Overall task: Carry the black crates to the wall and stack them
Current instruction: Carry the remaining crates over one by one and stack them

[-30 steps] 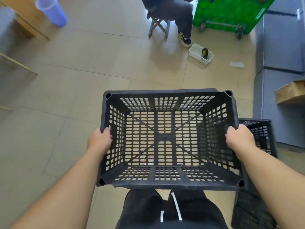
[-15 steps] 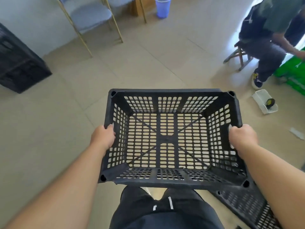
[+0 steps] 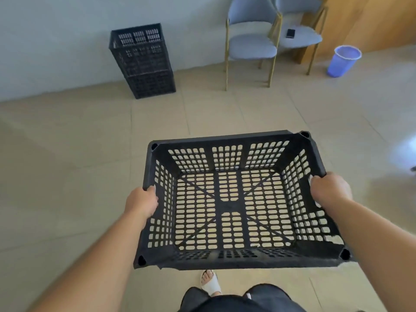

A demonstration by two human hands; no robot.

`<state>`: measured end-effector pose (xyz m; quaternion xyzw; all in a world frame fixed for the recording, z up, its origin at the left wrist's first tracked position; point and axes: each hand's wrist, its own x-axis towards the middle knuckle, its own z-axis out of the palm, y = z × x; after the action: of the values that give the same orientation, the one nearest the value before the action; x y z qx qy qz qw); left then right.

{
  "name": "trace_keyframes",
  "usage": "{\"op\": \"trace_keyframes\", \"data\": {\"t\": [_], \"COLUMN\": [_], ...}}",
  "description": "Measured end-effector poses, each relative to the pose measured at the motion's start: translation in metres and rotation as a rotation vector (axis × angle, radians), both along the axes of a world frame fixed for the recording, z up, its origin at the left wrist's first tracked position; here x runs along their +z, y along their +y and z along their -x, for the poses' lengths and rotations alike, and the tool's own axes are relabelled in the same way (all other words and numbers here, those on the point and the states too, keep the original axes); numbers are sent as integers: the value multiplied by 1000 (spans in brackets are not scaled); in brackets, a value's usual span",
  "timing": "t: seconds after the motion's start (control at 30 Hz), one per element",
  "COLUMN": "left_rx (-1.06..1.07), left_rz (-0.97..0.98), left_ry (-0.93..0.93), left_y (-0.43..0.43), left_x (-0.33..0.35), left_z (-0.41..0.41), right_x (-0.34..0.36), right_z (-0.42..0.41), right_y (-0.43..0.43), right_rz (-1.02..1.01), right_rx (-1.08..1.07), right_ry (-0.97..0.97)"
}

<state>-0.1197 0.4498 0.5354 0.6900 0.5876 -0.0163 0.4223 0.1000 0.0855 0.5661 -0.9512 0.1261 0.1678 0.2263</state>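
I carry an empty black slotted crate [image 3: 229,203] in front of me, above the tiled floor. My left hand [image 3: 141,202] grips its left rim and my right hand [image 3: 329,189] grips its right rim. Ahead and to the left, a stack of black crates [image 3: 141,61] stands against the pale wall, apart from me by a few floor tiles.
Two blue-grey chairs [image 3: 252,45] with gold legs stand by the wall to the right of the stack; a dark phone [image 3: 290,33] lies on the further seat. A purple bin [image 3: 343,61] sits at the far right. My sandalled foot [image 3: 210,282] shows below the crate.
I have turned left with the crate held in both hands. The seated person and green cart left the view; the stack by the wall and the chairs moved to the front.
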Motion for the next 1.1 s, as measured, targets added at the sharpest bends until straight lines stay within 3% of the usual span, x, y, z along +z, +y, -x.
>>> {"op": "trace_keyframes", "data": {"t": [0.33,0.73,1.1], "left_rx": [136,284,385], "left_rz": [-29,46,19], "left_ry": [-14,-10,-168], "left_y": [143,319,523], "left_x": [18,38,56], "left_z": [-6,-127,-232], "right_x": [16,15,48], "right_z": [-50,-222,-352], "right_y": [170,382,613], "right_rz": [-37,-113,-145], "right_rx": [145,267,382], "right_ry": [-33,49,-5]}}
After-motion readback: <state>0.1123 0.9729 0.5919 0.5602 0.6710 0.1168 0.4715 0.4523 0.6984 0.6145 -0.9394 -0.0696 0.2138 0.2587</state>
